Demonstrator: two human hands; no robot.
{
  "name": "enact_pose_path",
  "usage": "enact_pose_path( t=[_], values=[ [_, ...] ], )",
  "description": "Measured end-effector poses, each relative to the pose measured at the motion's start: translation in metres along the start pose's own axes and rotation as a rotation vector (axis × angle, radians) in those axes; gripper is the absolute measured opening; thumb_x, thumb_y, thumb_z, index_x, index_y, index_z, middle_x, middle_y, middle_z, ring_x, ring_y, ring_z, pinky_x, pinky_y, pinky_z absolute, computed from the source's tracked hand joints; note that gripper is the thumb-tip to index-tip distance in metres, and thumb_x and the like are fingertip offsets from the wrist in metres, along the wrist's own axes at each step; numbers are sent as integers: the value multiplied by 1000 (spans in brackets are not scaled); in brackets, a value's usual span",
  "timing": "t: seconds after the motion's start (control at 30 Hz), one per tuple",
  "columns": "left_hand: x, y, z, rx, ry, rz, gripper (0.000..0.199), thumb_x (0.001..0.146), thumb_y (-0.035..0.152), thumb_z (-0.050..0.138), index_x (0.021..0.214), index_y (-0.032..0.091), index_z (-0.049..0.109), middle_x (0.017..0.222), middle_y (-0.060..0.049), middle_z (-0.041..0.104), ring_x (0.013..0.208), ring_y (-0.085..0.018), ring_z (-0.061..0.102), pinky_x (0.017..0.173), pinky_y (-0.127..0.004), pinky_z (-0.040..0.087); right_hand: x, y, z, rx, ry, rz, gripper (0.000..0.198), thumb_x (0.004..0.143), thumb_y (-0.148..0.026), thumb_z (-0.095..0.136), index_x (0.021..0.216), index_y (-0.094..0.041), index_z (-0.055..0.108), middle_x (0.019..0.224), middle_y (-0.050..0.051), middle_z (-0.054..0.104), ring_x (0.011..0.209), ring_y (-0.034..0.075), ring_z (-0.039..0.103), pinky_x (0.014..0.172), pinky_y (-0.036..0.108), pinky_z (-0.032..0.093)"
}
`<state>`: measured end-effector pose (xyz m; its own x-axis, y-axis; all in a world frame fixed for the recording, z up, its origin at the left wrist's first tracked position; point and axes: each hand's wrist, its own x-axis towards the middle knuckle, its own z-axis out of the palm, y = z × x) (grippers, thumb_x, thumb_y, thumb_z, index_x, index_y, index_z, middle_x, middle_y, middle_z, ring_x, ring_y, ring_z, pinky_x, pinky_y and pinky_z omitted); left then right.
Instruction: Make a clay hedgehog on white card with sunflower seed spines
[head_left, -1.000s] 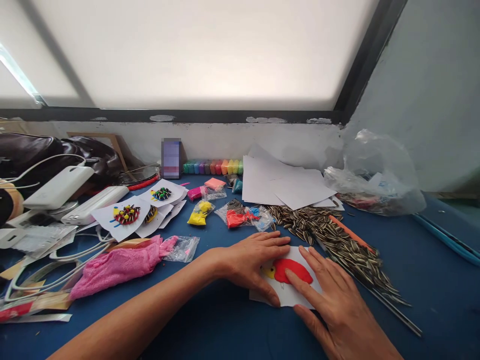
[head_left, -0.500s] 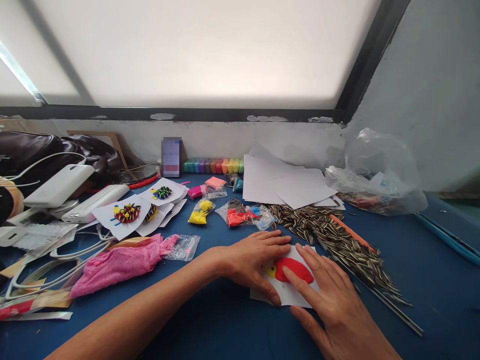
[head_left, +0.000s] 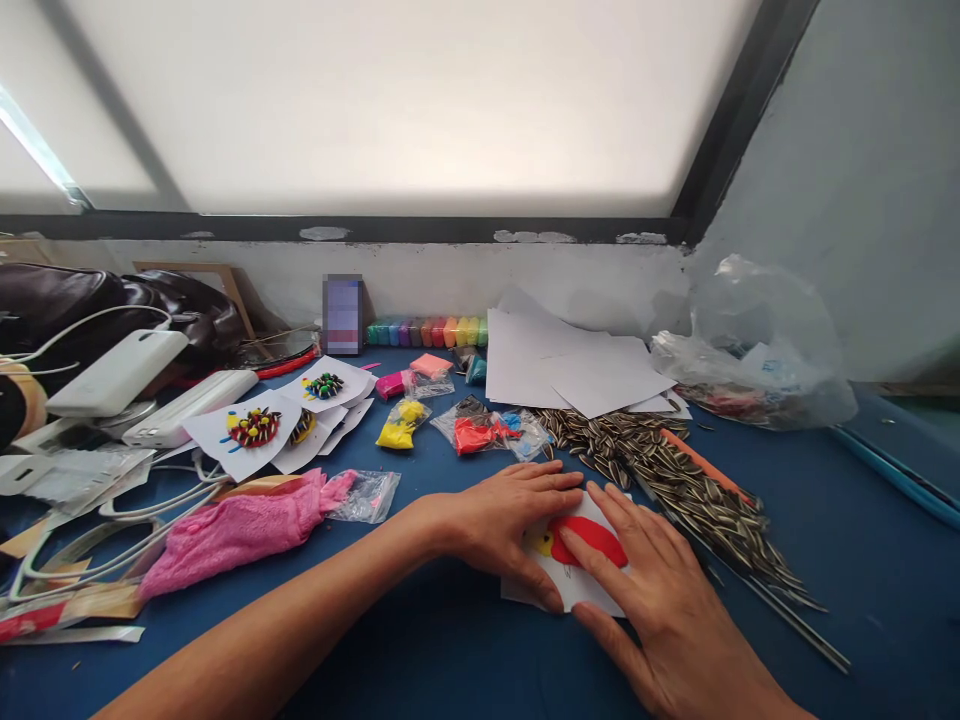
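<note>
A small white paper [head_left: 555,590] lies on the blue table, bearing a flat red clay oval [head_left: 596,542] with a yellow clay round [head_left: 541,543] at its left end. My left hand [head_left: 514,520] rests over the paper's left side, fingers stretched out and thumb on the lower edge. From the right, my right hand [head_left: 652,570] reaches across the paper with fingers spread, its index fingertip touching the red clay. Neither hand grips anything. Pencil lines show just below the clay. The paper's right part is hidden under my right hand.
Striped sunflower seeds [head_left: 697,500] lie heaped to the right, with an orange strip [head_left: 709,465] and a metal rod [head_left: 795,620]. Beyond are bagged red clay [head_left: 476,434], yellow clay [head_left: 397,430] and white sheets [head_left: 562,360]. A pink cloth [head_left: 232,535] and finished seed-and-clay pictures [head_left: 255,430] sit left.
My right hand has shifted slightly left, its index fingertip sliding a little up and left on the red clay. My left hand stays almost still.
</note>
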<state>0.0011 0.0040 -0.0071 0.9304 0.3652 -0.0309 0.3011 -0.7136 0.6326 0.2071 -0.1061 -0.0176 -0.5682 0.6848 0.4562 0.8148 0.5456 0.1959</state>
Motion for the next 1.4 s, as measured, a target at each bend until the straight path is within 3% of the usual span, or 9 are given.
enact_pose_path(
  t=[0.4, 0.73, 0.97, 1.13, 1.4],
  values=[
    [0, 1, 0, -19, 2, -5, 102, 68, 66, 71, 150, 21, 30, 159, -9, 19, 148, -30, 12, 120, -48, 12, -6, -4, -1, 3, 43, -45, 45, 88, -45, 56, 125, -20, 64, 135, 17, 57, 131, 32, 44, 97, 46, 39],
    [0, 3, -2, -11, -10, -16, 103, 68, 65, 72, 150, 18, 30, 159, -9, 19, 148, -30, 11, 120, -46, 10, -6, -1, 0, -57, 53, -48, 42, 88, -42, 57, 119, -16, 66, 131, 22, 58, 127, 35, 46, 96, 47, 38],
    [1, 2, -1, -5, -14, -33, 103, 67, 66, 73, 149, 20, 31, 158, -9, 20, 147, -32, 11, 119, -49, 12, -11, 5, -4, -8, 77, 4, 28, 91, -35, 55, 107, -20, 71, 133, 17, 59, 128, 31, 47, 100, 44, 37],
    [1, 0, 1, 3, -5, -25, 103, 68, 68, 70, 149, 19, 31, 159, -9, 19, 148, -31, 10, 120, -48, 11, -11, 5, -2, -58, 70, 16, 33, 91, -34, 53, 113, -16, 70, 133, 22, 57, 126, 35, 48, 96, 47, 39],
    [1, 3, 0, 14, -2, -24, 103, 68, 66, 72, 149, 17, 31, 158, -10, 20, 148, -30, 11, 120, -46, 12, -11, 3, -2, -27, 81, 68, 31, 95, -35, 47, 105, -20, 73, 131, 18, 60, 126, 33, 49, 99, 46, 37]
  ],
)
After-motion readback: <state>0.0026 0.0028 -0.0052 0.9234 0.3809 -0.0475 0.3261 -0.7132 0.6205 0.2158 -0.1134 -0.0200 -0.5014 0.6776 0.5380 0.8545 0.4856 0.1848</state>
